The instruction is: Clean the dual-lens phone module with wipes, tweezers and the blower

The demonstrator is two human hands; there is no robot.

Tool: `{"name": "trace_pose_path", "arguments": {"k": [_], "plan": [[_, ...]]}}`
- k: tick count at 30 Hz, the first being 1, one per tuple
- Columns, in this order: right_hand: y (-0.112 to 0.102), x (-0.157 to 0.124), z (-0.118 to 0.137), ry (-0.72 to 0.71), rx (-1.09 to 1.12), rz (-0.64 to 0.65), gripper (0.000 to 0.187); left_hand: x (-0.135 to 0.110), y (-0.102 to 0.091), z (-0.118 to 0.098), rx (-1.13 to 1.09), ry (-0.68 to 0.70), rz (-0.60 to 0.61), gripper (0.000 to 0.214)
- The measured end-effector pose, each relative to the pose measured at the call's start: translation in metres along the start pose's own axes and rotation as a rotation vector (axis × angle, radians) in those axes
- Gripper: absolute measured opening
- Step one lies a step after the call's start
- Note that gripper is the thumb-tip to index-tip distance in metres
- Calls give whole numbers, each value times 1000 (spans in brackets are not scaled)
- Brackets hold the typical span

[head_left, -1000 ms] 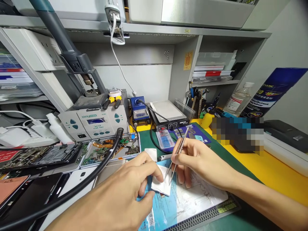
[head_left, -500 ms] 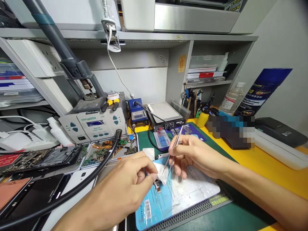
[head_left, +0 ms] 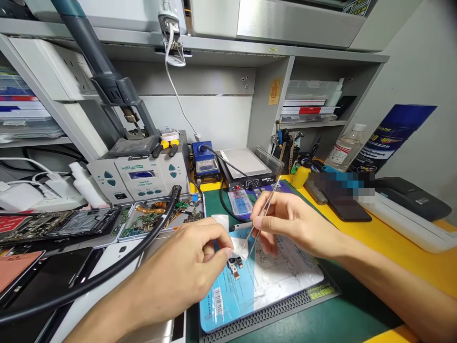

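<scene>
While tweezers (head_left: 264, 208) slant over a blue-white pad (head_left: 246, 305), shelves (head_left: 221, 45) stand behind.

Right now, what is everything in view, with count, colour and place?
Wipe: 1, white, front centre
Tweezers: 1, silver, tips at the wipe
Glossy sheet: 1, blue and white, under the tweezers
Small component: 1, dark and copper, on the sheet
Work mat: 1, green, front
Control station: 1, grey, back left
Hose: 1, black, front left
Circuit-board tray: 1, pale, left
Flat-topped device: 1, black and silver, back centre
Boxy device: 1, blue, back centre
Squeeze bottle: 1, yellow, right
Labelled bottle: 1, clear, right
Spray can: 1, blue, far right
Slab: 1, black, right
Shelf unit: 1, grey, back
Everything else: too crowded to count
Left hand: 1, bare, pinching the wipe
Right hand: 1, bare, gripping the tweezers
</scene>
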State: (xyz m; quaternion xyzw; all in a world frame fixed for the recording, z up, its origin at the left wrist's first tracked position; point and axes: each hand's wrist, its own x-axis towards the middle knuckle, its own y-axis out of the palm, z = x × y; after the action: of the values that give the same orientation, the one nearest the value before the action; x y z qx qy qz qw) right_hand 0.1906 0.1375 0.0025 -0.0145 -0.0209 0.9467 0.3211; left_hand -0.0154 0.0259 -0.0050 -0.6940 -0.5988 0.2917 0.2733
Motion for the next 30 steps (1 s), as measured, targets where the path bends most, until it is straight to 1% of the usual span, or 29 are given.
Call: {"name": "trace_pose_path", "arguments": {"k": [6,12,18,24,27,30], "plan": [[8,-2,1,10,-71,3,12,2,2,0,3,14,-5,22],[11,-2,4,21,-106,-10,11,3,2,-1,-6,11,-35,20],[14,-4,7,31,-197,-17,8,4,4,-2,-14,-17,-68,21],[17,-2,10,40,-254,-11,8,6,10,0,26,102,-137,19],[19,-2,12,40,-299,-12,8,5,9,1,35,124,-140,19],[20,-3,13,34,-320,-20,8,1,4,2,50,140,-110,13]]}}
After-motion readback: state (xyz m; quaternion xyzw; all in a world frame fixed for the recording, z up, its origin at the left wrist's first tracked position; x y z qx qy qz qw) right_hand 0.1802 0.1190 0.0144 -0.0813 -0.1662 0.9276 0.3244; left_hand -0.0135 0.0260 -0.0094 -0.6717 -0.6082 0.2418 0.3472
